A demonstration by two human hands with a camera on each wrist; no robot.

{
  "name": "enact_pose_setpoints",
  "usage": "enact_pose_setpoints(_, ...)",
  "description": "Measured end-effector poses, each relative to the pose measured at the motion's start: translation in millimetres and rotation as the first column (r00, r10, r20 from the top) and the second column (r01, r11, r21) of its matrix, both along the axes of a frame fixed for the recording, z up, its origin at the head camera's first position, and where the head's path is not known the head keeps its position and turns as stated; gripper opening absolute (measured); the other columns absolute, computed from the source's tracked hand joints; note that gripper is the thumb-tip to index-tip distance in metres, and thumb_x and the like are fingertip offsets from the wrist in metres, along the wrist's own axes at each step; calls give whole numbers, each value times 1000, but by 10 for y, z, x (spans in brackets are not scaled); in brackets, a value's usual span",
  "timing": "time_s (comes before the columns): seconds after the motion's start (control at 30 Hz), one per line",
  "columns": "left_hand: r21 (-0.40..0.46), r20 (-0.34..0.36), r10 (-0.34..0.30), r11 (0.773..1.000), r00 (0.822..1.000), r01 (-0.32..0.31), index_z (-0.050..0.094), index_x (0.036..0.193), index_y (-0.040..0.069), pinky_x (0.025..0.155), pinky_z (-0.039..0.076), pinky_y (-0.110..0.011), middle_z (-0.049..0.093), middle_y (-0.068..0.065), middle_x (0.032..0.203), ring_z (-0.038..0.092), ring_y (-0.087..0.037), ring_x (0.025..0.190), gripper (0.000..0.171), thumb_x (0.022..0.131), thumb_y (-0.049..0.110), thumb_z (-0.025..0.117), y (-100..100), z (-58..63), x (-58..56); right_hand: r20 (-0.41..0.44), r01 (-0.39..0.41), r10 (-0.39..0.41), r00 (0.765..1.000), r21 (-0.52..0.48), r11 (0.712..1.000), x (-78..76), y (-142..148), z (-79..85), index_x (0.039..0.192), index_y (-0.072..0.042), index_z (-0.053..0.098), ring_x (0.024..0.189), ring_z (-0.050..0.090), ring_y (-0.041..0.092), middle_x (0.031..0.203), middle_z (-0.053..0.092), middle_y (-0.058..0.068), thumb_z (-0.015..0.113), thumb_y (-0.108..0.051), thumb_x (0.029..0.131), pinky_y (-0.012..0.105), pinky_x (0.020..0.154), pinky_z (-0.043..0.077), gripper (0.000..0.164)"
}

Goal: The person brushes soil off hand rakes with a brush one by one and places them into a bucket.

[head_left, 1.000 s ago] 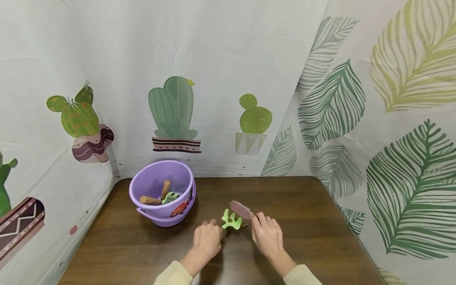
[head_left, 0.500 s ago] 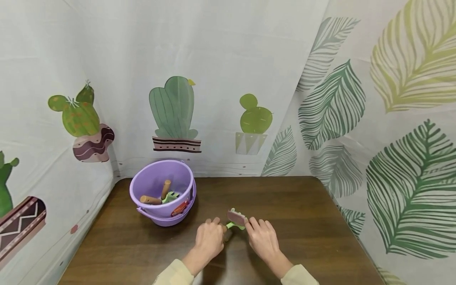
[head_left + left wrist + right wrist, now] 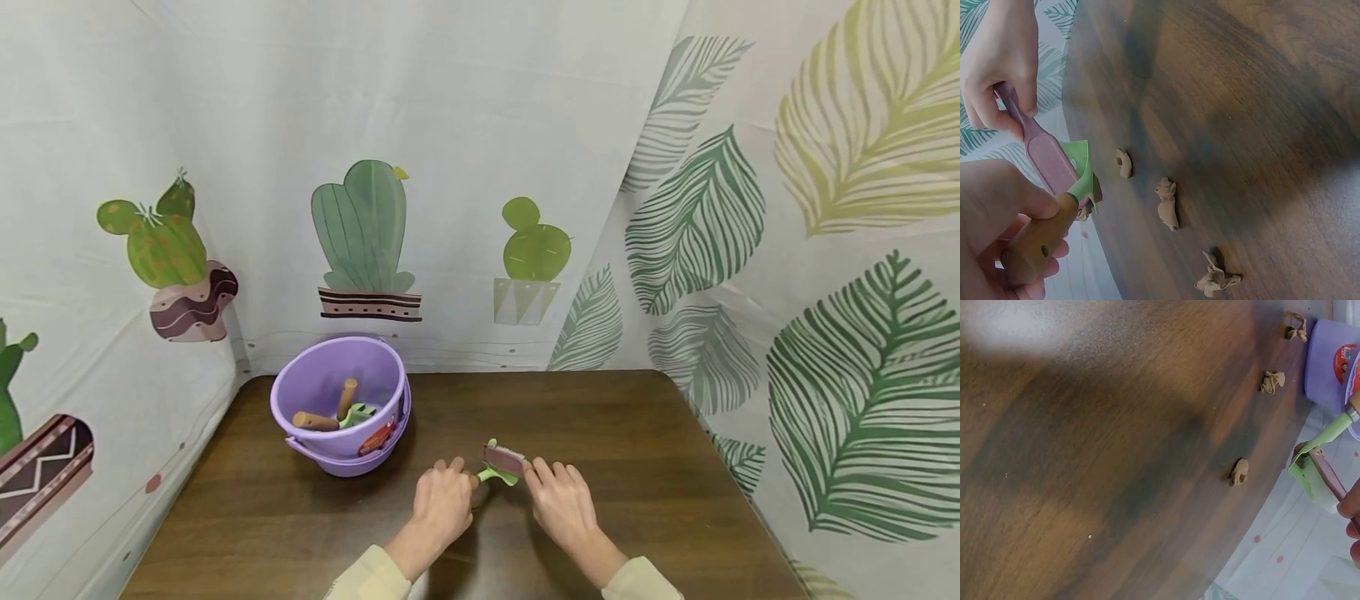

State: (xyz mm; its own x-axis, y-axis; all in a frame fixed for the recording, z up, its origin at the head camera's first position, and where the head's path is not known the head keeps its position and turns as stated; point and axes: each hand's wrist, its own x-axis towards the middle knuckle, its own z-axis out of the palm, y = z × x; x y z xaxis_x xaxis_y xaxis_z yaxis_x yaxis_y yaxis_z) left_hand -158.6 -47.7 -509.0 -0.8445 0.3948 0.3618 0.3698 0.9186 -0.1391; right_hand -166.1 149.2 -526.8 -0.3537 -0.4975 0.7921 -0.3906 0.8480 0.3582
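Note:
My left hand (image 3: 442,502) grips the wooden handle (image 3: 1041,240) of a small green hand rake (image 3: 1085,181). A pinkish-purple brush (image 3: 1050,159) with pale bristles (image 3: 1319,487) is in my right hand (image 3: 558,500), pinched by its handle. Its head lies against the rake's green head and hides most of the tines in the head view. Some brown, clay-like stuff (image 3: 1097,189) shows at the rake head. Below the tools, several crumpled brown lumps (image 3: 1167,203) are scattered on the brown wooden table (image 3: 637,467).
A purple bucket (image 3: 341,450) with its handle down stands at the back left of the table. Inside lie wooden-handled tools (image 3: 348,398), one with a green head. A printed curtain (image 3: 457,125) hangs behind the table.
The brush has come left and down, from behind the rake to over its head, then shifted slightly right. The rake head has turned. My left hand has moved slightly right. The bucket stays put.

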Motion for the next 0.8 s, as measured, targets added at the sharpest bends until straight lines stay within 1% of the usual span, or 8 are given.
enact_pose_setpoints(0.17, -22, 11, 3, 1000, 1000, -3, 67, 69, 25, 44, 34, -27, 47, 2, 66, 44, -17, 57, 14, 57, 21, 72, 21, 16, -5, -15, -12, 12, 1000, 17, 1000, 11, 19, 40, 77, -8, 67, 47, 37, 16, 68, 53, 1, 38, -5, 76, 24, 46, 23, 30)
enact_pose_setpoints(0.27, -9, 13, 0, 1000, 1000, 0, 66, 68, 26, 43, 34, -27, 47, 2, 66, 44, -17, 56, 14, 56, 20, 71, 22, 22, -8, -33, -13, 13, 999, 18, 1000, 0, 31, 70, 78, -8, 68, 47, 37, 16, 68, 53, 2, 40, -5, 77, 23, 46, 23, 28)
enact_pose_setpoints(0.4, 8, 4, -6, 1000, 1000, 6, 66, 66, 26, 42, 35, -28, 48, 2, 66, 45, -18, 55, 14, 56, 21, 73, 22, 38, -22, -68, -25, 25, 997, -9, 1000, -28, 37, 119, 79, -7, 67, 48, 38, 17, 68, 53, 2, 44, -5, 77, 25, 46, 25, 24)
enact_pose_setpoints(0.47, 10, 9, -6, 1000, 1000, 6, 66, 66, 26, 42, 36, -29, 48, 2, 66, 45, -18, 56, 14, 56, 22, 74, 26, 44, -30, -92, -37, 35, 995, -21, 999, -40, 36, 145, 78, -7, 67, 47, 37, 18, 68, 53, 2, 44, -5, 77, 25, 46, 25, 23)
enact_pose_setpoints(0.53, -3, 32, 4, 1000, 999, -4, 66, 65, 25, 42, 37, -30, 48, 2, 66, 46, -18, 57, 13, 56, 24, 74, 23, 40, -25, -113, -42, 37, 993, -43, 998, -52, 39, 184, 78, -6, 67, 47, 37, 18, 68, 53, 3, 45, -4, 76, 25, 45, 24, 23)
enact_pose_setpoints(0.63, -4, 91, 33, 999, 995, -33, 66, 65, 24, 42, 38, -31, 48, 2, 68, 47, -19, 59, 11, 58, 23, 74, -20, -9, -6, -115, -32, 23, 993, -75, 997, -78, 83, 255, 80, -6, 68, 47, 39, 19, 69, 54, 4, 45, -4, 74, 24, 44, 23, 24)
enact_pose_setpoints(0.7, 0, 114, 51, 999, 992, -51, 66, 65, 24, 41, 39, -32, 49, 2, 68, 48, -19, 60, 11, 58, 21, 73, -68, -59, 10, -99, -25, 15, 995, -93, 995, -86, 115, 290, 81, -5, 69, 47, 40, 19, 69, 54, 4, 46, -4, 73, 24, 44, 23, 24)
enact_pose_setpoints(0.8, 17, 95, 52, 998, 994, -54, 66, 65, 25, 40, 37, -32, 48, 2, 68, 47, -19, 58, 11, 57, 19, 72, -130, -112, 11, -72, -26, 19, 997, -106, 994, -70, 125, 294, 81, -6, 69, 46, 40, 18, 69, 55, 4, 46, -5, 74, 24, 44, 23, 24)
